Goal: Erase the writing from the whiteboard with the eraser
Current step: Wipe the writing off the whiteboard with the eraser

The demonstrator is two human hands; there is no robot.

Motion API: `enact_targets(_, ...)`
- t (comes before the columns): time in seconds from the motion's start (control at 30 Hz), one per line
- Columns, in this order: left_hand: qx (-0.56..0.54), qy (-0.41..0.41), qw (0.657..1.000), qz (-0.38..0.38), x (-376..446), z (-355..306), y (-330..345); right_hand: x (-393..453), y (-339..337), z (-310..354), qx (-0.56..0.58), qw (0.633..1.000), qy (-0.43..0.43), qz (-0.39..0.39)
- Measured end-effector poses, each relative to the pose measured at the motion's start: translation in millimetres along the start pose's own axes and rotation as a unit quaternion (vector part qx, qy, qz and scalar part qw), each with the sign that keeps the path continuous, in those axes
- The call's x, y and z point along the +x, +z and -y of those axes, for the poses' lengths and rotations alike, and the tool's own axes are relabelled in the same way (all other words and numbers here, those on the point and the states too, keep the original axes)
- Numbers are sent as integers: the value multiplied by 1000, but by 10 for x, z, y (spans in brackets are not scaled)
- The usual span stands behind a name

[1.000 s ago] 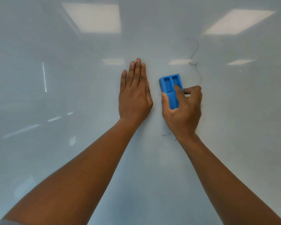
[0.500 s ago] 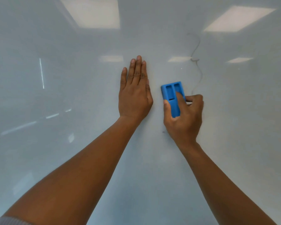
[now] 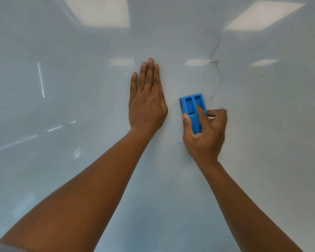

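Observation:
The glossy whiteboard (image 3: pixel 80 179) fills the whole view. My right hand (image 3: pixel 205 135) grips a blue eraser (image 3: pixel 192 106) and presses it flat against the board right of centre. A thin grey squiggle of writing (image 3: pixel 216 57) runs above and to the right of the eraser. A small dark mark (image 3: pixel 180 143) sits just left of my right wrist. My left hand (image 3: pixel 146 100) lies flat on the board, fingers together and pointing up, a little left of the eraser and apart from it.
Ceiling lights are mirrored in the board at the top left (image 3: pixel 98 11) and top right (image 3: pixel 262 15). Fainter bright streaks (image 3: pixel 41 80) show on the left side of the board.
My right hand has slid the eraser downward on the board, away from the squiggle. More of the faint line shows above it. My left hand has stayed flat in place.

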State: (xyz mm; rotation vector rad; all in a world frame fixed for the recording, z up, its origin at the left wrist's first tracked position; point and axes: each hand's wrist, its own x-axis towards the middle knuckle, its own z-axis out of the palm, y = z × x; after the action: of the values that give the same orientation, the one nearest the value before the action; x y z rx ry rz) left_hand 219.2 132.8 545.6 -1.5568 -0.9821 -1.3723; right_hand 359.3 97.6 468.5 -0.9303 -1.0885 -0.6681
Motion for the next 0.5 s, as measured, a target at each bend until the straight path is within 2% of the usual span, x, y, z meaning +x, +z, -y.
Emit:
enact_targets(0.17,3,-7,1000,-1,-9,-4,10,307,54,53,4,999,30,-23)
enact_targets(0.33,5,-3,1000,1,-9,3,6,-201,45,162,12,999,-29,43)
enact_targets(0.4,1,-4,1000,-1,-12,6,4,-407,-36,60,9,998,-20,53)
enact_targets(0.5,-5,-5,1000,-3,-18,-3,-2,-405,-133,-122,-1,1000,11,28)
